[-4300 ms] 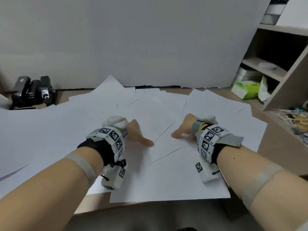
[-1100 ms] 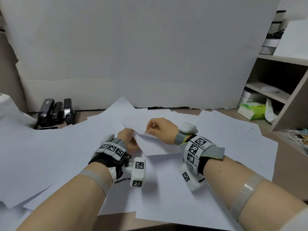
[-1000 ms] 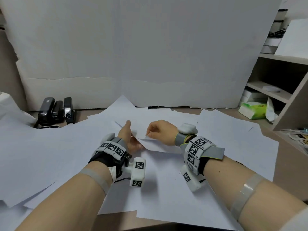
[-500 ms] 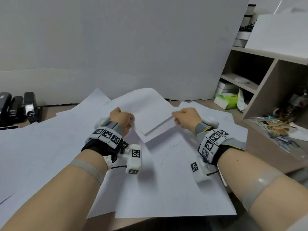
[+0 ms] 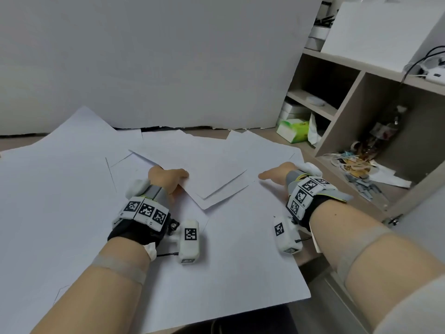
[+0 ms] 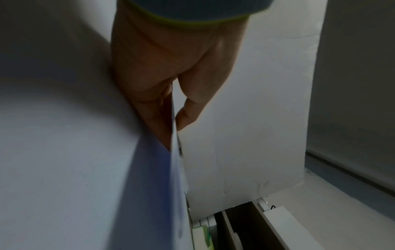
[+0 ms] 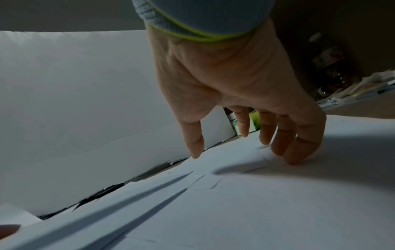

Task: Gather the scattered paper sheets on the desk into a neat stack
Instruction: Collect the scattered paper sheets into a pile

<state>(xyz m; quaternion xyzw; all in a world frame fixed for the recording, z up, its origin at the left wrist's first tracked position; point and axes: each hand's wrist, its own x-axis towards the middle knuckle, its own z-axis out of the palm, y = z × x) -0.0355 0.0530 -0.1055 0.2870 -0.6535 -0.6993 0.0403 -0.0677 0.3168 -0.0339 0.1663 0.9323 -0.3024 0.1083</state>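
Observation:
Several white paper sheets (image 5: 60,189) lie scattered and overlapping across the desk. My left hand (image 5: 179,179) pinches the near left edge of a small bundle of sheets (image 5: 207,169). The bundle lies low over the pile with its corners out of line. In the left wrist view the thumb and fingers (image 6: 188,116) clamp the edge of the bundle (image 6: 149,186). My right hand (image 5: 267,175) is open to the right of the bundle and holds nothing. In the right wrist view its spread fingertips (image 7: 292,159) touch a loose sheet (image 7: 235,203).
A white backboard (image 5: 168,68) stands behind the desk. On the right a shelf unit (image 5: 337,112) holds a green tissue box (image 5: 292,130) and small clutter (image 5: 356,162). The desk's front right edge (image 5: 305,259) shows beside the largest sheet (image 5: 228,261).
My right hand has let go of the bundle, opened and moved right onto the loose sheets. The left hand still holds the bundle, now lowered. The view has swung right.

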